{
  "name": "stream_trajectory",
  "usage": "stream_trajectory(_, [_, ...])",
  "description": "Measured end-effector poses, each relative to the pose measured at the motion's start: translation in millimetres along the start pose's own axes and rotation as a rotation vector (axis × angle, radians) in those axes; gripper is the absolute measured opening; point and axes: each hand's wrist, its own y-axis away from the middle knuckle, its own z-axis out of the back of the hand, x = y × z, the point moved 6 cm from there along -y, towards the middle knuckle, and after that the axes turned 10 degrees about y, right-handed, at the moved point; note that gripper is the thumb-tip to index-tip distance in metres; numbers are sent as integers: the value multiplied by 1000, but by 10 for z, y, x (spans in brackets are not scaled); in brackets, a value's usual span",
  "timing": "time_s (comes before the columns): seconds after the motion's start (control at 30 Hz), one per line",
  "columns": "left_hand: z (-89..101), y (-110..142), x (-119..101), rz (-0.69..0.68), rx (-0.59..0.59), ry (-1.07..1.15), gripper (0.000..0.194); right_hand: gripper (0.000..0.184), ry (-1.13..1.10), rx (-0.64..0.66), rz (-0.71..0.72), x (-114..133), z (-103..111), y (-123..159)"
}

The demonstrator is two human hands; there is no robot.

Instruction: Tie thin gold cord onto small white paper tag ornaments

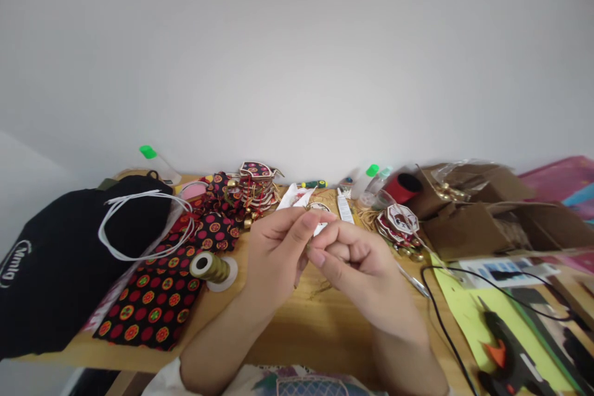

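Both of my hands meet over the middle of the wooden table [297,334], fingertips almost touching. Thumb and fingers of my left hand [283,247] are pinched together, and so are those of my right hand [355,260]. Whatever sits between the fingertips is mostly covered; a small white patch shows there, and I cannot tell whether it is held or lies behind. Thin brownish cord [325,288] shows below the hands. Left of my left hand lies a spool of olive thread [211,267]. Past my right hand is a stack of white octagonal pieces [401,219] with gold bells.
On the left are a black cap [93,260], coiled white cord [109,232] and patterned fabric [153,300]. Fabric ornaments [255,182] stand behind. To the right are cardboard boxes [464,235], a pen [413,279], a black cable [440,315] and a glue gun [510,346] on yellow paper.
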Motion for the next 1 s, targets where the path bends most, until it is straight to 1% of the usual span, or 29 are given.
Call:
stream_trajectory(0.1, [14,5,-1,6,-12,-34,24,21,2,-2,-6,-11,2,1])
stream_trajectory(0.27, [27,-6,-50,-38,-42,-57,21,18,-75,30,6,-10,-10,-24])
stream_trajectory(0.43, [36,-5,-31,-15,-85,-49,24,21,-102,35,-46,-54,2,-44])
stream_trajectory(0.57, [25,9,-15,-21,-67,-37,24,22,-124,40,-76,-83,8,-42])
stream_trajectory(0.77, [53,27,-40,-118,-82,-43,17,22,-181,53,-111,-123,-25,-36])
stream_trajectory(1.0, [90,54,-49,-207,-116,-177,30,26,-305,61,-110,-125,-64,-41])
